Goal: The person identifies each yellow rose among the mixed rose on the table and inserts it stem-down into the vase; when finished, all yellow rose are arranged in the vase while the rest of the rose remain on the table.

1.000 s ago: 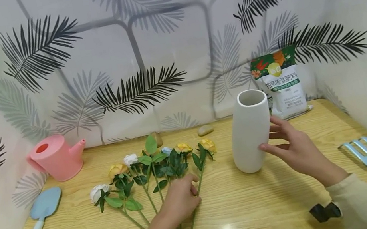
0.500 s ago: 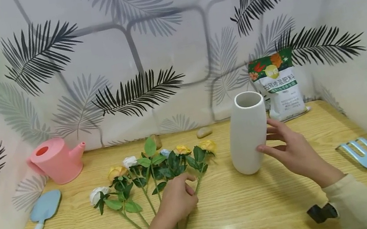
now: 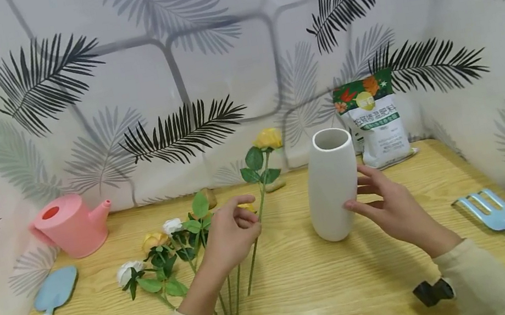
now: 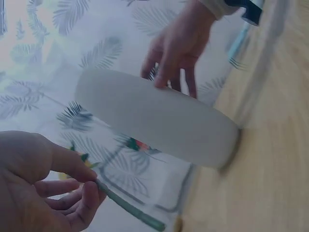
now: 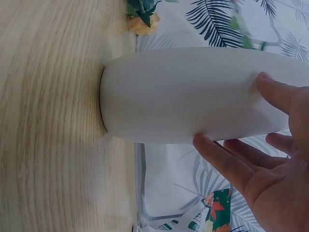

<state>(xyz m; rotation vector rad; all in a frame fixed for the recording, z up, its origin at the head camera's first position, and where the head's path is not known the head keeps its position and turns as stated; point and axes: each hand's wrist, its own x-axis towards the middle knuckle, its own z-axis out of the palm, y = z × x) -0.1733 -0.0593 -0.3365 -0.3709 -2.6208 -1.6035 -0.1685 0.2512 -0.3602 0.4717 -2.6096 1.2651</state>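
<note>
My left hand [image 3: 231, 234] pinches the stem of a yellow artificial rose [image 3: 268, 139], which stands nearly upright above the table. In the left wrist view the green stem [image 4: 129, 208] sticks out past the thumb and fingertip. A tall white vase [image 3: 334, 194] stands upright to the right of the rose. Thumb and fingers of my right hand [image 3: 398, 211] hold its right side, as the right wrist view of the vase [image 5: 193, 96] also shows. Below my left forearm lie several more stems, with white roses [image 3: 130, 273] and yellow ones [image 3: 154, 241], partly hidden by the hand.
A pink watering can [image 3: 74, 226] and a blue trowel [image 3: 54, 289] are on the left. A fertilizer bag [image 3: 377, 125] leans on the back wall behind the vase. The blue hand fork [image 3: 498, 219] lies at the right edge. Stones [image 3: 275, 185] sit at the back.
My left hand has risen with one yellow rose, lifting it out from among the other flowers. The right hand keeps its hold on the vase. The view has shifted slightly.
</note>
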